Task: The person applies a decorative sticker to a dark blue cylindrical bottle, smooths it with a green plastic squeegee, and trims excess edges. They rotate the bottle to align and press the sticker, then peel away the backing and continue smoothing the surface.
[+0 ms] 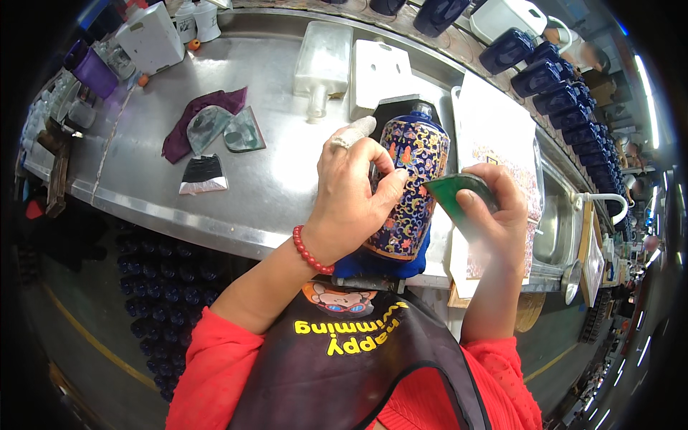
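A dark blue bottle (412,193) patterned with colourful flowers and scrolls is in front of me, neck pointing away. My left hand (355,183) is at its left side, thumb and index finger pinched together by the patterned surface. Whether a thin edge lies between them is hidden. A pale finger cover (354,133) sits on one of that hand's fingers. Held in my right hand (494,201) is a flat green scraper (450,195), its pointed corner close to the bottle's right side. Under the bottle's near end shows a blue cloth (387,267).
White sheets (494,107) with floral print lie right of the bottle, before a sink (557,226). On the metal table (265,165) are a purple cloth (183,132), loose scraper pieces (244,132) and a clear glass bottle (324,61). Several blue bottles (566,107) line the back right.
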Demonstrator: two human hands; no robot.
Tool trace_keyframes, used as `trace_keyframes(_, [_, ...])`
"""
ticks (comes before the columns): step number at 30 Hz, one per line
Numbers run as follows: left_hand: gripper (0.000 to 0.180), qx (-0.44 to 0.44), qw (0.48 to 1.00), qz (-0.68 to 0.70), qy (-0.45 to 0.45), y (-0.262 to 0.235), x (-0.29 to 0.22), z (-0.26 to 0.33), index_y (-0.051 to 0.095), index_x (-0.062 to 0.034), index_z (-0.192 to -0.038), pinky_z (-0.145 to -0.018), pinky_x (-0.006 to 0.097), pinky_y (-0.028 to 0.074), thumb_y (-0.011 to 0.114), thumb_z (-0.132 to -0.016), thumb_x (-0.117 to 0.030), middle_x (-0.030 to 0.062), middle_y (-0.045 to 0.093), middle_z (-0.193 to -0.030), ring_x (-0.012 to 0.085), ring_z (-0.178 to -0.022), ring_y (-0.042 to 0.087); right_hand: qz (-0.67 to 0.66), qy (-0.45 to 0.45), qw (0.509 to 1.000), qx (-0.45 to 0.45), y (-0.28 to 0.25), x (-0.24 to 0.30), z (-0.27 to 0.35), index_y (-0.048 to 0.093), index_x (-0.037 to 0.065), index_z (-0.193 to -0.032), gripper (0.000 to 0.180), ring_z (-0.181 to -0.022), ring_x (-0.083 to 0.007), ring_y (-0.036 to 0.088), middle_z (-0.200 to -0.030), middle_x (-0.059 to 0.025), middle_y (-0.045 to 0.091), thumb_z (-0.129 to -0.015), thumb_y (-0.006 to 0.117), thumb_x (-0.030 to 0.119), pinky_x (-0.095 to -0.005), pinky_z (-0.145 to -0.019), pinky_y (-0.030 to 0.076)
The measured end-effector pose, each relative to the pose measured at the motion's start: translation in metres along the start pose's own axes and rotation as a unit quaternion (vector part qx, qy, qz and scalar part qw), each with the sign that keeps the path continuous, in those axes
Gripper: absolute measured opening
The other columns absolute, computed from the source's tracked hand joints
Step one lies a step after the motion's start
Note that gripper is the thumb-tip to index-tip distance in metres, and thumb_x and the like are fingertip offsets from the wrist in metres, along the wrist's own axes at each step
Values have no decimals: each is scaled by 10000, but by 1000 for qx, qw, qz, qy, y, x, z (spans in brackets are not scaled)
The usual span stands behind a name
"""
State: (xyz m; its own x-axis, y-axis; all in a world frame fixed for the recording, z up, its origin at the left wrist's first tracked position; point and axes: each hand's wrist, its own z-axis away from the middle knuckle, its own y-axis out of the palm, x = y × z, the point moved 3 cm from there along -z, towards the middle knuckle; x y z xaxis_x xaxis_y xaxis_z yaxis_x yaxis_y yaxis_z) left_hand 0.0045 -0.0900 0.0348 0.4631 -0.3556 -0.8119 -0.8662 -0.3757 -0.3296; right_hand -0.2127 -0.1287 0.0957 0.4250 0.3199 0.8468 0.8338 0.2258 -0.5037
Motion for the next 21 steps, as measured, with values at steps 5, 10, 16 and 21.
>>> trace_keyframes(5, [154, -5, 997, 59, -50, 2, 11, 2, 603, -59, -969, -1088, 482, 356, 697, -931, -175, 177, 638, -1073, 398, -1218, 503, -27, 24, 998, -50, -1, -5, 6, 657, -17, -1122, 266, -863, -158, 674, -975, -76, 709, -931, 753, 141, -285, -766, 533])
trace_keyframes(10, [179, -36, 991, 116, -56, 0, 14, 6, 626, -59, -1108, -1080, 452, 367, 645, -967, -168, 151, 617, -1144, 357, -1177, 505, 26, -54, 996, -74, 7, -3, 5, 631, -15, -1279, 315, -1091, -229, 674, -1280, -172, 663, -966, 621, -40, -323, -855, 563])
trace_keyframes(16, [547, 57, 989, -71, 115, -3, -5, 9, 617, -81, -1433, -1228, 484, 171, 672, -974, -373, 230, 599, -1420, 381, -1397, 412, 261, -153, 953, 6, 27, 3, 1, 558, 30, -1451, 488, -1297, -369, 563, -1523, -243, 482, -967, 620, 10, -414, -1041, 494])
trace_keyframes(21, [561, 60, 988, -106, 93, -3, -10, 12, 628, -102, -1423, -1213, 502, 188, 657, -971, -433, 204, 623, -1390, 416, -1437, 323, 270, -124, 954, 41, 35, 2, -1, 510, 24, -1496, 585, -1294, -405, 516, -1551, -264, 425, -1008, 648, 316, -458, -1087, 435])
